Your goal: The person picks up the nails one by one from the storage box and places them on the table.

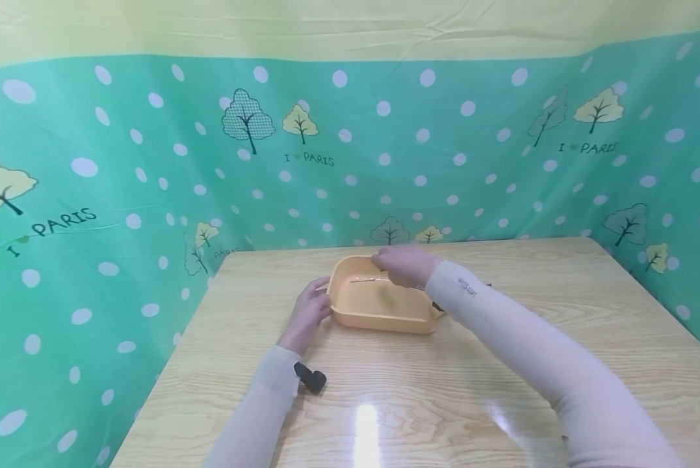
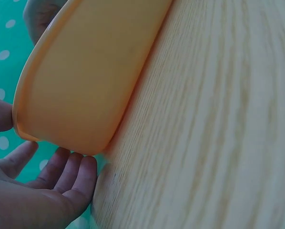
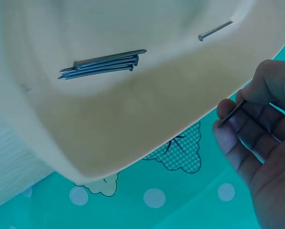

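Observation:
A shallow peach-coloured plastic tray [image 1: 385, 323] rests on the wooden table. My left hand [image 1: 307, 315] is at its left end, with fingertips against the outer wall [image 2: 85, 95] and a digit at the rim, as the left wrist view shows. Over the tray's far rim is my right hand [image 1: 407, 263]. Thumb and fingers pinch a thin dark nail [image 3: 232, 113] just outside the rim in the right wrist view. Inside lie a bundle of several metal nails [image 3: 102, 65] and, apart from it, a single nail [image 3: 215, 31].
The wooden table [image 1: 537, 351] extends around the tray, its far edge close behind. A green dotted cloth [image 1: 420, 169] printed with trees hangs at the back and both sides. A black strap piece [image 1: 311, 378] sits on the left wrist.

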Available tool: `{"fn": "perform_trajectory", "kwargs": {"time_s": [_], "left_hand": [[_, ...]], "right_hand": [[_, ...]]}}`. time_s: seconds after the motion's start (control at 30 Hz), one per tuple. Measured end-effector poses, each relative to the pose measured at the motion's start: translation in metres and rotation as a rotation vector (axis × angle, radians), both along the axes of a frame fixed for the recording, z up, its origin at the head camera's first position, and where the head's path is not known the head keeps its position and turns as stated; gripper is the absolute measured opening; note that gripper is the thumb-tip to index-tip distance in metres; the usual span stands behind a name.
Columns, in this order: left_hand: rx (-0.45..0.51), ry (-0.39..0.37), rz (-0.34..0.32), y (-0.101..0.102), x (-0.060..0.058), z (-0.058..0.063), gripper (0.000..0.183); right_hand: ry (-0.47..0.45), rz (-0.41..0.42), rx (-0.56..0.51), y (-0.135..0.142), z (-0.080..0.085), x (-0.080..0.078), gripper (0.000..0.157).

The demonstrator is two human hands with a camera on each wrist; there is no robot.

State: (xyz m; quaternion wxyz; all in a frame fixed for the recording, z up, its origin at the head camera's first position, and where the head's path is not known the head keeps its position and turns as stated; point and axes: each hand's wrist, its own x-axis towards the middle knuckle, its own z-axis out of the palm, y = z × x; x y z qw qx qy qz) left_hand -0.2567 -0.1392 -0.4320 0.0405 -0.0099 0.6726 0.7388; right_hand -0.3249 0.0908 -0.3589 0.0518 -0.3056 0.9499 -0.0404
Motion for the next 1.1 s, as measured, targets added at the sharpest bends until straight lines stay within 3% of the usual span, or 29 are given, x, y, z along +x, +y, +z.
{"fn": "perform_trajectory", "kwargs": {"time_s": [0.27, 0.5, 0.67, 0.87, 1.1], "left_hand": [[-0.009, 0.007, -0.004, 0.0, 0.001, 0.0, 0.054], [-0.005, -0.012, -0.036, -0.004, 0.001, 0.0, 0.053], [-0.008, -0.019, -0.065, -0.004, 0.004, 0.007, 0.056], [-0.002, -0.005, -0.026, -0.003, -0.001, -0.001, 0.053], [-0.029, -0.009, -0.008, -0.002, -0.001, -0.003, 0.053]], "right_hand": [[0.074, 0.064, 0.019, 0.014, 0.002, 0.005, 0.031], [0.101, 0.079, 0.082, 0.019, 0.006, 0.008, 0.026], [0.128, 0.085, 0.089, 0.024, 0.005, 0.009, 0.026], [0.161, 0.104, 0.06, 0.032, 0.0, 0.009, 0.027], [0.2, 0.132, 0.034, 0.038, 0.0, 0.014, 0.023]]}}
